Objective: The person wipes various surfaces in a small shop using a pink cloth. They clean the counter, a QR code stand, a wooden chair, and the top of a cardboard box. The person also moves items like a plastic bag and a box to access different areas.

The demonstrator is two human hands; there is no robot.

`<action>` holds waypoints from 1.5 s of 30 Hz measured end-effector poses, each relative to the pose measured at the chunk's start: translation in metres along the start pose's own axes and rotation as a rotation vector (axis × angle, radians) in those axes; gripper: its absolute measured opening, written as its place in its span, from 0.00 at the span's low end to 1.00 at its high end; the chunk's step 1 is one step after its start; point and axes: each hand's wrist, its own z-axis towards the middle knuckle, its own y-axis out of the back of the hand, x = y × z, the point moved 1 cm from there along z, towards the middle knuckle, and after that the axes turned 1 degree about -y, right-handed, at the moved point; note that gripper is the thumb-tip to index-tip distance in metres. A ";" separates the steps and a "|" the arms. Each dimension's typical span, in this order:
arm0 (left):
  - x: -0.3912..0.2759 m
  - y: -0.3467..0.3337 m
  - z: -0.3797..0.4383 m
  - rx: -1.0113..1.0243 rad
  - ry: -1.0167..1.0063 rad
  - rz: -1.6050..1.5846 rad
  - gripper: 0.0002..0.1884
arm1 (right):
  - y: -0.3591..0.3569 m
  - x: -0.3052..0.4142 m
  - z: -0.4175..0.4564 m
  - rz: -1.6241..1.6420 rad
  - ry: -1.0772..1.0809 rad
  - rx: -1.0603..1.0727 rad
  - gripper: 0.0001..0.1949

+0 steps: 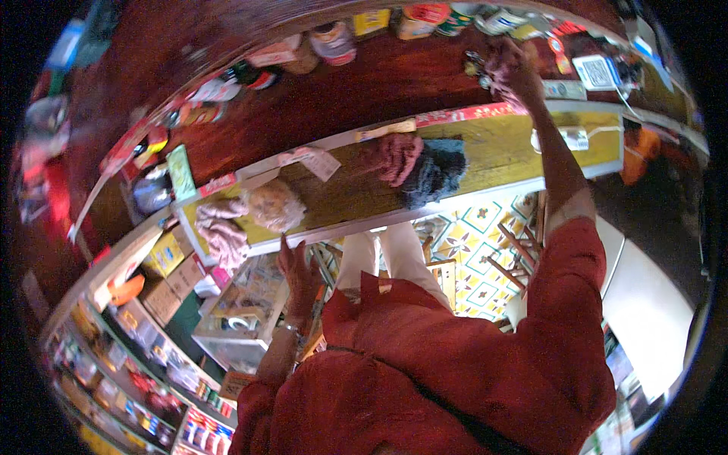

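My right hand (515, 74) reaches far out over the dark reddish wooden counter (364, 85), with a pinkish cloth (503, 85) bunched under its fingers. A small shiny item (475, 63) lies just left of it. My left hand (298, 270) hangs bare, fingers apart, by the near edge of a lower yellowish-brown shelf (341, 199). On that shelf, near this hand, rest a clear plastic bag with pale orange contents (276, 205) and a crumpled pink cloth (224, 236). Further right lie a dark red cloth (400, 159) and a dark blue-grey cloth (435, 170).
Packets and tubs line the counter's far edge, among them a yellow box (371, 21). A printed-code stand (596, 74) is at the right. Cardboard boxes (165, 298) and stocked shelves (122, 392) fill the lower left. Wooden stool legs (515, 256) stand on the patterned tile floor.
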 end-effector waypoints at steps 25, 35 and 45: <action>-0.030 -0.008 0.026 0.231 0.008 -0.208 0.20 | 0.150 0.154 -0.169 0.880 -0.629 -0.025 0.24; -0.021 -0.089 0.102 0.337 -0.423 0.267 0.33 | 0.051 0.150 -0.171 0.343 -0.159 -0.239 0.40; 0.008 -0.109 0.109 0.516 -0.341 0.162 0.34 | 0.023 0.135 -0.173 0.225 -0.111 -0.204 0.38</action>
